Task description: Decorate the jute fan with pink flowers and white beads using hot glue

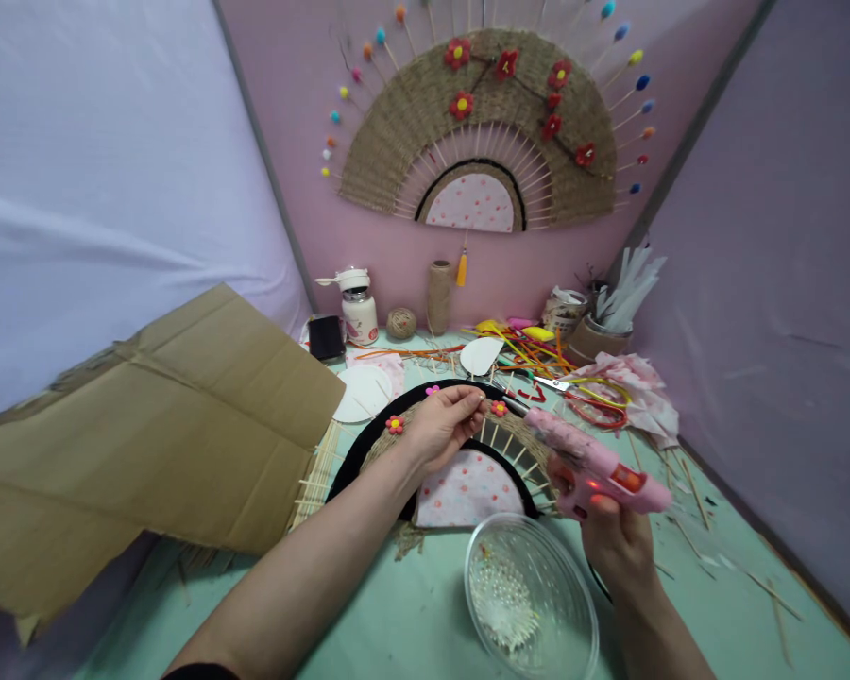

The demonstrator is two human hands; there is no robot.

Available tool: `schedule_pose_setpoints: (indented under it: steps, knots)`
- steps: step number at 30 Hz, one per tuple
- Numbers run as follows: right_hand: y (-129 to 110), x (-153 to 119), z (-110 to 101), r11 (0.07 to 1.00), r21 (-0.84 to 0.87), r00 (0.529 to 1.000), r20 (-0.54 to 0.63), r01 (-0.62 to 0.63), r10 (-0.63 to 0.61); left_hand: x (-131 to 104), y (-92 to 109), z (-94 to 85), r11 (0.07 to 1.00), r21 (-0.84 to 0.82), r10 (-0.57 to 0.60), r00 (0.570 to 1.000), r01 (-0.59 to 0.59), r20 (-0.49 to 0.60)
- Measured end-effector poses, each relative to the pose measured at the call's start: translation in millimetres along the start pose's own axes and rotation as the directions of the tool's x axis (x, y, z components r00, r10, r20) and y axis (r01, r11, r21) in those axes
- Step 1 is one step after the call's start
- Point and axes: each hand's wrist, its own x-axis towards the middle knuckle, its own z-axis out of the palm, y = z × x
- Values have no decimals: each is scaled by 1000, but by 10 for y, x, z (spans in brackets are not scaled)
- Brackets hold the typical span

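My left hand [448, 425] is over the half-round fan on the table, thumb and fingertips pinched on a small white bead [482, 397]. My right hand [618, 543] grips a pink glue gun [587, 455] with a small red light. Its nozzle points left, close to the bead. The fan has a black curved border [354, 453], thin sticks and a pale dotted centre [471, 491]. Red flowers with yellow middles [395, 424] sit on its band, and a pink flower [433, 389] lies near the top. A clear bowl [585, 604] of white beads [504, 600] stands in front.
A large cardboard sheet [184, 425] leans on the left. Scissors [552, 383], coloured pipe cleaners [531, 349] and a crumpled dotted cloth [637, 387] lie behind. A twine spool [439, 297] and white jar [359, 316] stand at the back wall, below a decorated fan [382, 142].
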Motion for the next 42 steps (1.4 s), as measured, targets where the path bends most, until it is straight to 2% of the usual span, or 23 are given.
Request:
schedule_pose_setpoints:
  steps: [2, 5, 9, 12, 14, 16, 19, 21, 31, 38, 42]
  knots:
    - [-10, -4, 1, 998, 46, 997, -67, 32, -29, -8, -3, 3, 1000, 14, 5, 1000, -5, -4]
    - [-28, 8, -2, 999, 40, 992, -129, 13, -7, -29, 88, 26, 997, 72, 42, 999, -41, -13]
    - [-47, 21, -11, 997, 67, 987, -149, -42, 51, 49, 498, 76, 938, 294, 196, 981, -185, -7]
    - [-90, 36, -8, 994, 98, 994, -94, -44, 54, 290, 895, 71, 779, 563, 315, 949, -277, 31]
    - [-127, 53, -7, 993, 107, 996, -65, -49, 56, 518, 1094, 29, 612, 754, 301, 952, -241, 60]
    - [-146, 66, -14, 992, 110, 995, -77, -55, 64, 746, 1204, -33, 439, 885, 235, 971, -154, 52]
    - [-133, 69, -40, 994, 99, 992, -107, -56, 67, 1002, 1230, -125, 235, 971, 109, 994, -39, 14]
    - [-113, 64, -62, 996, 75, 992, -108, -53, 61, 1101, 1203, -169, 175, 985, 36, 999, -11, 4]
    - [-84, 25, -107, 999, 36, 993, -114, -30, 34, 1273, 1145, -298, 100, 994, -95, 995, 34, -24]
    - [-140, 59, -104, 1000, 11, 998, -66, 0, 1, 1276, 1146, -312, 72, 997, -113, 993, 23, -15]
    - [-144, 65, -101, 1000, 7, 997, -82, 6, -6, 1280, 1134, -302, 56, 998, -116, 993, 8, -1]
